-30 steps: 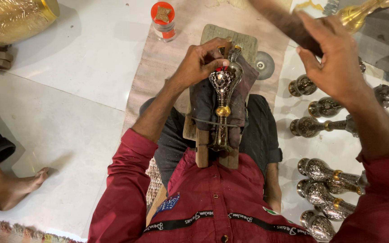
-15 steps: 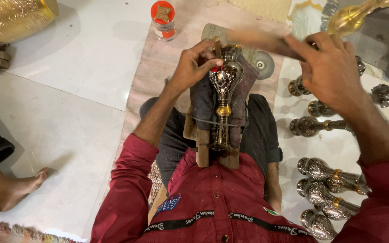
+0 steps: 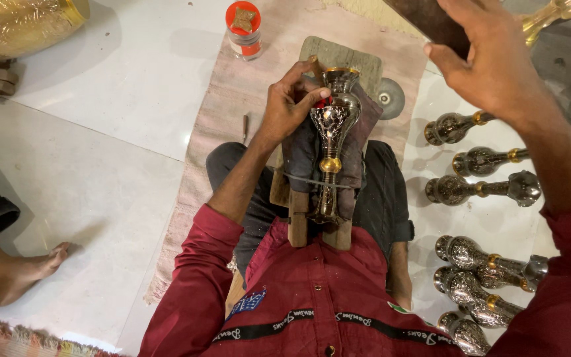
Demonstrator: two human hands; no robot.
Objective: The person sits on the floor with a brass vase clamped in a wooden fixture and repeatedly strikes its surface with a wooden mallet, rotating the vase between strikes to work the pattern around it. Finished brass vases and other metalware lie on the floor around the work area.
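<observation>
Lying lengthwise on the wooden block (image 3: 299, 218) over the lap, mouth pointing away, the engraved metal vase (image 3: 330, 132) has the left hand (image 3: 289, 106) closed on a thin chisel (image 3: 316, 68) at its bowl, while the right hand (image 3: 490, 59) grips a dark wooden mallet (image 3: 431, 20) raised well apart, up and right.

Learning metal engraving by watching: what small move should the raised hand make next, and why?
Probably bring the right hand with its wooden block down onto the chisel, which the left hand holds against the vase strapped to the board.
</observation>
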